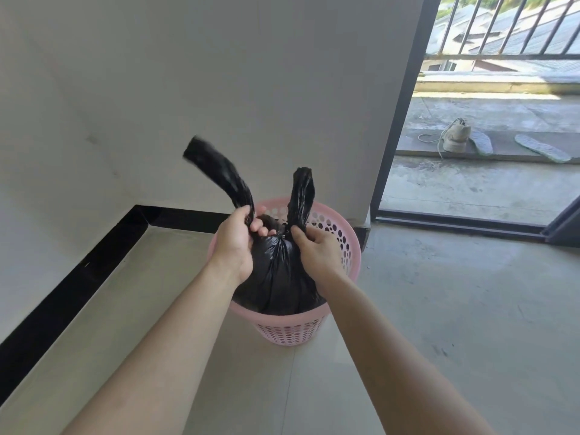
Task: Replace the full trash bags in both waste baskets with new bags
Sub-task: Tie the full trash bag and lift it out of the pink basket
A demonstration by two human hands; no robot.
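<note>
A pink perforated waste basket (348,246) stands on the floor near the wall corner. A full black trash bag (277,277) sits inside it, gathered at the top into a knot with two twisted ends sticking up. My left hand (235,243) grips the left end, which curves up and to the left. My right hand (317,249) pinches the base of the right end, which stands upright. Both hands are just above the bag's knot, over the basket's opening.
White walls with a black skirting board (78,277) run along the left and behind the basket. To the right, an open doorway with a dark frame (398,120) leads to a balcony with a shoe (455,136), two insoles and a railing. Grey tiled floor surrounds the basket.
</note>
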